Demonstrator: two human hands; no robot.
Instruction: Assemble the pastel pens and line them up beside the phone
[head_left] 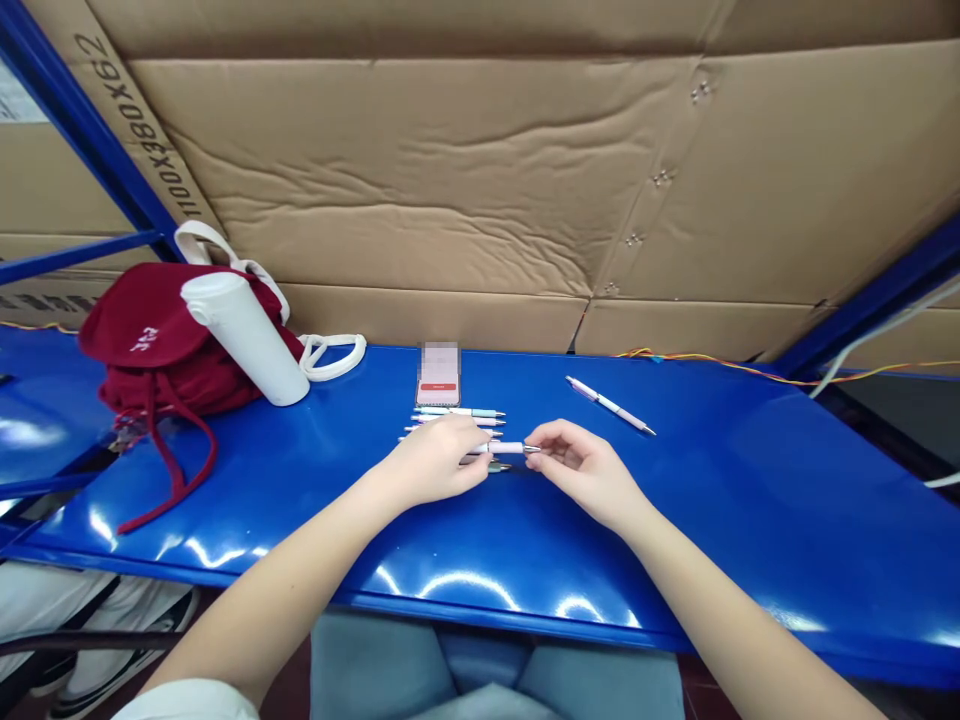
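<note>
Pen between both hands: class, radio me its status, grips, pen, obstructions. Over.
Left grip on white pen, right grip at its tip. Pen crosswise, tip rightward. Other pens close by, some partly hidden by left grip.

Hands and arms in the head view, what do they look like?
The left hand and right hand look bare, with no gloves, rings or watch visible. The left arm has a whitish sleeve at the picture's lower edge; the right arm shows no sleeve.
</note>
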